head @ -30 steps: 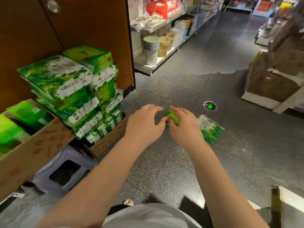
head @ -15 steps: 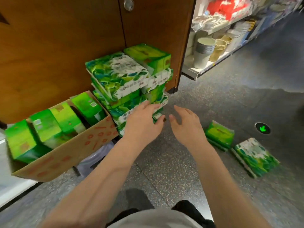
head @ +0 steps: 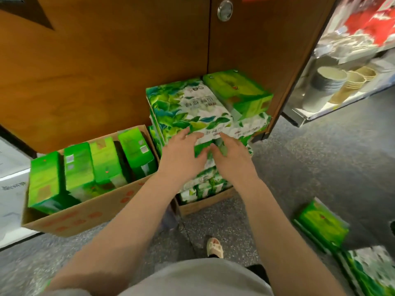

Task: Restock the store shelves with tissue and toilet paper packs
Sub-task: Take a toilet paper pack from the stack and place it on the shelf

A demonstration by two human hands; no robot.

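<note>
A stack of green-and-white leaf-print tissue packs rises from a low cardboard box [head: 205, 202] against the wooden doors. The top leaf-print pack [head: 183, 105] lies flat, with a plain green pack [head: 237, 90] beside it. My left hand [head: 181, 155] and my right hand [head: 230, 155] reach side by side to the front edge of the top pack, fingers extended and touching the stack's front. Neither hand grips a pack. Two more packs lie on the floor at the right: a green one [head: 322, 226] and a leaf-print one [head: 369, 272].
A larger cardboard box [head: 85, 212] at the left holds several upright green packs. Brown wooden doors [head: 106, 60] stand behind. A shelf [head: 303, 118] with stacked paper cups [head: 324, 86] is at the right. My sandalled foot [head: 215, 246] stands on the speckled grey floor.
My view swung left from the aisle floor to the stack. Both hands left the green pack on the floor and moved forward onto the front of the top pack.
</note>
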